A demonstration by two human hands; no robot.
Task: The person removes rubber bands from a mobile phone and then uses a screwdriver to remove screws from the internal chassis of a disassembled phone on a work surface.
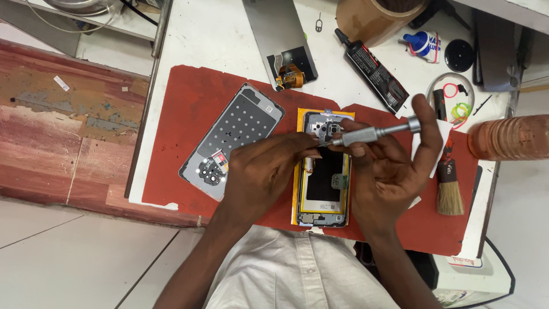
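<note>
An opened phone [323, 191] with a yellow-edged frame lies on a red mat [183, 114], its black inside and camera end showing. My right hand [389, 166] is shut on a silver screwdriver [374, 133], forefinger on its cap, the tip pointing left toward the phone's upper end. My left hand [266, 169] rests on the phone's left edge, its fingertips pinched at the screwdriver's tip. The phone's removed back cover [231, 140] lies inside up just left of my left hand.
A brush [450, 189] lies at the mat's right edge. Behind it are a black glue tube [374, 71], a grey device with an orange part [284, 43], a tape roll [374, 17], a small white bottle [423, 44] and an orange ribbed bottle [509, 137]. The table's left edge drops to the floor.
</note>
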